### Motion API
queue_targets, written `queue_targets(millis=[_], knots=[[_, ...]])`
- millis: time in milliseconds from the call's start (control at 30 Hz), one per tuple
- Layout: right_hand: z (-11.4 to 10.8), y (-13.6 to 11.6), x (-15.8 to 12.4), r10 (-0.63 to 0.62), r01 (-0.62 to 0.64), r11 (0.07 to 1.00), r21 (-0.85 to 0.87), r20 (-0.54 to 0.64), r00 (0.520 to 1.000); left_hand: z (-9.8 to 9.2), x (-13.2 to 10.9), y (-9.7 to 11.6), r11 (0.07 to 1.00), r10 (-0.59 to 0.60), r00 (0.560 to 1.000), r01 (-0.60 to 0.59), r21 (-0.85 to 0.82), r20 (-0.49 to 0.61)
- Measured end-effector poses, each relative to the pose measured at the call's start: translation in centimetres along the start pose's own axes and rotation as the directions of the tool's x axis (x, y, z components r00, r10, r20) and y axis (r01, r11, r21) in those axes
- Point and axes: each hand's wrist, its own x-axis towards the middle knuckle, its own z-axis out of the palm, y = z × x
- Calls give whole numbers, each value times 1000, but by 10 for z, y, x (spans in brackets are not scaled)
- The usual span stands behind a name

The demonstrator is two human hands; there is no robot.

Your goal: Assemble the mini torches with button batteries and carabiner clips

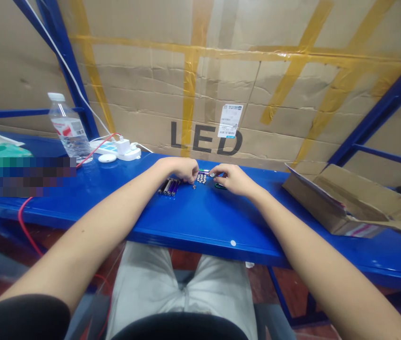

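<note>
R hand (231, 179) has fingers clamped on silver disc (212, 174), beside disc cluster (201, 178) on table (200, 215); L hand (185, 169) by loose disc (194, 187), grip can't tell. Poss. slip w/ shallow pinch, scattering cluster.

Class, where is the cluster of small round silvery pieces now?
Mid-frame in the head view, the silvery cluster lies on the blue table, between the left hand and the right hand.

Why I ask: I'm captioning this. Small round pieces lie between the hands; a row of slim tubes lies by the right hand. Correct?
Wrong hand: the head view shows the row of slim tubes by the left hand; the rest stands.
</note>
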Motion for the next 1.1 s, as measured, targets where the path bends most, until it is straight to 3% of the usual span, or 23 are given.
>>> queue_targets(millis=[67,133,267,433,533,1100], knots=[[0,4,2,6,-6,1000,19,-37,999,2,1,2,998,60,993,-60,11,-106],[-1,8,4,34,-30,999,46,-92,995,2,0,9,986,161,951,-164,11,-262],[-4,15,7,125,-106,987,119,-168,978,4,-1,31,913,372,769,-405,54,-519],[-6,16,8,108,-64,967,247,-167,980,15,7,44,847,511,608,-478,233,-607],[-5,17,8,96,-40,953,299,-175,980,20,13,41,828,550,551,-461,320,-628],[-2,19,10,97,3,909,417,-218,971,21,16,37,822,568,542,-412,393,-620]])
